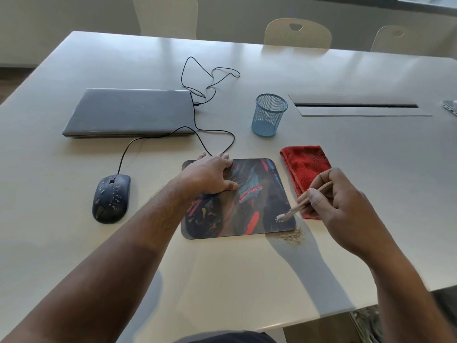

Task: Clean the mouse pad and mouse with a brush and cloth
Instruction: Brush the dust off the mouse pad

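Note:
A dark mouse pad with red and blue streaks lies on the grey table. My left hand presses flat on its far left corner. My right hand grips a small wooden brush, whose white bristles touch the pad's near right corner. A little pile of tan dust sits on the table just off that corner. A folded red cloth lies to the right of the pad, partly behind my right hand. The black wired mouse, speckled with pale crumbs, rests left of the pad.
A closed grey laptop lies at the back left, with the mouse cable looping beside it. A blue mesh pen cup stands behind the pad. A cable slot is set in the table at right. Chairs line the far edge.

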A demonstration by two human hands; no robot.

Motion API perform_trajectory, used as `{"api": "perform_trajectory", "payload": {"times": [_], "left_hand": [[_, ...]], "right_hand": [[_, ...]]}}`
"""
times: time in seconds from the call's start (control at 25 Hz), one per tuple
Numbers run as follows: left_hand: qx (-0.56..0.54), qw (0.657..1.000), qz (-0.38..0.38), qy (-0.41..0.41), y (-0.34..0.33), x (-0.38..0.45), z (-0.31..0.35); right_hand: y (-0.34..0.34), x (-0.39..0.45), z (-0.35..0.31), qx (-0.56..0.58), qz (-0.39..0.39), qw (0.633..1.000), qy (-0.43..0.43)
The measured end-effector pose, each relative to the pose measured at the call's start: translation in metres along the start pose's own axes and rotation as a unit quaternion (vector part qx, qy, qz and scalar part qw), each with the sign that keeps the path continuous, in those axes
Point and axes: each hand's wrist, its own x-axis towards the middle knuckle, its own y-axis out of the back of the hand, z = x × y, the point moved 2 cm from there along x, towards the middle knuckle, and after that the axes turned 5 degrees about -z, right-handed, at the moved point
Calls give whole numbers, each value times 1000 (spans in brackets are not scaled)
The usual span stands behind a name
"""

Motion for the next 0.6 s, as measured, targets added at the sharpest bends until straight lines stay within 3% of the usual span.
{"api": "perform_trajectory", "payload": {"times": [0.24,0.6], "left_hand": [[-69,993,80,-43,-6,-26,-8],[-136,966,220,-8,23,-96,-46]], "right_hand": [[-44,9,-12,110,1,994,21],[-99,45,-52,209,-22,977,47]]}}
